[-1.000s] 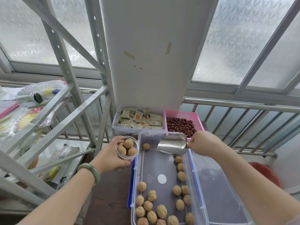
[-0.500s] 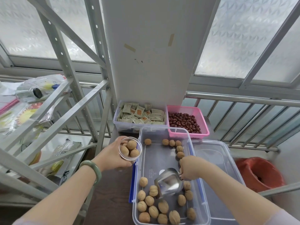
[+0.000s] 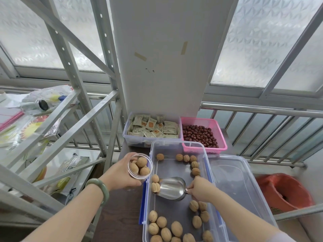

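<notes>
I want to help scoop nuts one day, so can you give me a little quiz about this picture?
1. True or false: the left hand holds a clear jar with walnuts inside.
2. What does the right hand grip? A) the metal scoop B) a snack packet C) a lid
3. Fill the gap: the red dates lie in a ____ basket.

Key: 1 true; 2 A; 3 pink.

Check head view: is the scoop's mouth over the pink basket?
No, the metal scoop sits inside the clear bin, mouth toward two walnuts at its left wall, handle pinched by the right hand.
</notes>
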Tool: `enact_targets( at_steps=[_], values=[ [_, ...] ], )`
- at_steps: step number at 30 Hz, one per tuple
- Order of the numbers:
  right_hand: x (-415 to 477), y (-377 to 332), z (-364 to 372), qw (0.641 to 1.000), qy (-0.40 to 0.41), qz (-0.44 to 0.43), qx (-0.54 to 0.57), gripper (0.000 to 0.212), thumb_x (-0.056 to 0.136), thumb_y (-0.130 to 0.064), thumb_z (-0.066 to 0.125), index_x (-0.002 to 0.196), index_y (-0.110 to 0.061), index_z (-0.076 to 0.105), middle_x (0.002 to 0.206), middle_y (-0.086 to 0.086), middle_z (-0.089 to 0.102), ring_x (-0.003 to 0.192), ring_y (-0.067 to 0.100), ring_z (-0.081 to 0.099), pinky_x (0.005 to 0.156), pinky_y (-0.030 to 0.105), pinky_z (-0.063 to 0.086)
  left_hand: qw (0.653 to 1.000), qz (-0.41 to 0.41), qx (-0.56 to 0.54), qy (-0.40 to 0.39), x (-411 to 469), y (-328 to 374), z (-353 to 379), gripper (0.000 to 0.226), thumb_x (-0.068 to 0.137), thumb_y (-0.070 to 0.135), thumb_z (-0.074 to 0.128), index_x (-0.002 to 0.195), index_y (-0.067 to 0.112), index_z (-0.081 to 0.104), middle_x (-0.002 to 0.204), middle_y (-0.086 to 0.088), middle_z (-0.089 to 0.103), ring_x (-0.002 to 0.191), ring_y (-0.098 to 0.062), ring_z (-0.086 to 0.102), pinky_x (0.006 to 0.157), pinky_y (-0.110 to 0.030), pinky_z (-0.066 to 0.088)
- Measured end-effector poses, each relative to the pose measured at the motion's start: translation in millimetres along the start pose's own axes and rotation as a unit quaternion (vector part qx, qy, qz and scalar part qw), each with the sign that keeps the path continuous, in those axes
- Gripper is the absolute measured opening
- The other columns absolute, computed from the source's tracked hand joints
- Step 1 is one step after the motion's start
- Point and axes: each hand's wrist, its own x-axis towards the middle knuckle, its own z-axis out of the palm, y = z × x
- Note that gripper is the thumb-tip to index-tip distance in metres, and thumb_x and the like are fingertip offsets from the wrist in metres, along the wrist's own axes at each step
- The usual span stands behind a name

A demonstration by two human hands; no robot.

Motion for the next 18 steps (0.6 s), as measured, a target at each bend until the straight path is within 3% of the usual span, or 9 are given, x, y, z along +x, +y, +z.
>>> enact_targets(
  at_steps=[3, 6, 9, 11, 13, 16, 18],
  values=[
    [10, -3, 11, 0.995, 0.001, 0.017, 0.1, 0.031, 0.093, -0.031, 0.052, 0.098, -0.006, 0.07, 0.081, 0.006, 0.061, 0.076, 0.019, 0.055, 0.08, 0.034, 0.053, 1.0, 0.001, 0.005, -0.001, -1, 1, 0, 0.088, 0.045, 0.041, 0.081, 0.118, 0.046, 0.033, 0.114, 0.021, 0.054, 0.107, -0.003, 0.055, 0.094, -0.023, 0.043],
    [22, -7, 21, 0.99, 0.029, 0.024, 0.132, 0.029, 0.092, -0.031, 0.052, 0.095, -0.009, 0.069, 0.081, 0.004, 0.061, 0.075, 0.019, 0.055, 0.082, 0.035, 0.054, 1.0, 0.001, 0.006, 0.007, -1, 2, 0, 0.088, 0.046, 0.038, 0.082, 0.118, 0.045, 0.032, 0.115, 0.02, 0.054, 0.107, -0.004, 0.055, 0.094, -0.022, 0.043],
    [29, -16, 25, 0.99, 0.045, 0.033, 0.13, 0.024, 0.092, -0.022, 0.049, 0.102, -0.009, 0.066, 0.079, 0.001, 0.059, 0.068, 0.014, 0.054, 0.061, 0.022, 0.045, 1.0, 0.0, 0.005, 0.012, -2, 3, -1, 0.087, 0.047, 0.036, 0.082, 0.119, 0.043, 0.034, 0.115, 0.018, 0.055, 0.105, -0.004, 0.056, 0.091, -0.02, 0.043],
    [30, -23, 20, 0.99, 0.037, 0.045, 0.131, 0.029, 0.095, -0.013, 0.043, 0.117, -0.004, 0.059, 0.1, 0.004, 0.062, 0.082, 0.018, 0.054, 0.053, 0.02, 0.032, 1.0, 0.0, 0.006, 0.01, -3, 3, -1, 0.087, 0.047, 0.035, 0.081, 0.12, 0.042, 0.035, 0.115, 0.019, 0.055, 0.104, -0.003, 0.056, 0.09, -0.019, 0.043],
    [33, -27, 17, 0.991, 0.033, 0.061, 0.114, 0.025, 0.095, -0.01, 0.044, 0.115, -0.007, 0.057, 0.108, 0.007, 0.058, 0.089, 0.02, 0.047, 0.06, 0.023, 0.036, 1.0, -0.001, 0.008, 0.014, -3, 2, -2, 0.087, 0.046, 0.036, 0.081, 0.122, 0.04, 0.037, 0.115, 0.019, 0.055, 0.104, -0.002, 0.057, 0.091, -0.022, 0.046],
    [43, -21, 21, 0.994, 0.031, 0.046, 0.093, 0.026, 0.092, -0.01, 0.047, 0.113, -0.008, 0.062, 0.096, 0.005, 0.054, 0.091, 0.022, 0.056, 0.067, 0.023, 0.042, 1.0, -0.008, 0.006, 0.017, -2, 1, -2, 0.088, 0.045, 0.037, 0.079, 0.123, 0.039, 0.038, 0.116, 0.018, 0.056, 0.105, -0.002, 0.057, 0.093, -0.024, 0.047],
    [50, -16, 26, 0.987, 0.021, 0.061, 0.148, 0.026, 0.09, -0.007, 0.05, 0.111, -0.005, 0.064, 0.087, 0.005, 0.057, 0.087, 0.022, 0.06, 0.071, 0.027, 0.047, 1.0, -0.01, 0.007, 0.017, -2, 1, -2, 0.09, 0.045, 0.037, 0.079, 0.125, 0.038, 0.037, 0.117, 0.017, 0.056, 0.104, -0.003, 0.057, 0.093, -0.024, 0.046]
  ],
)
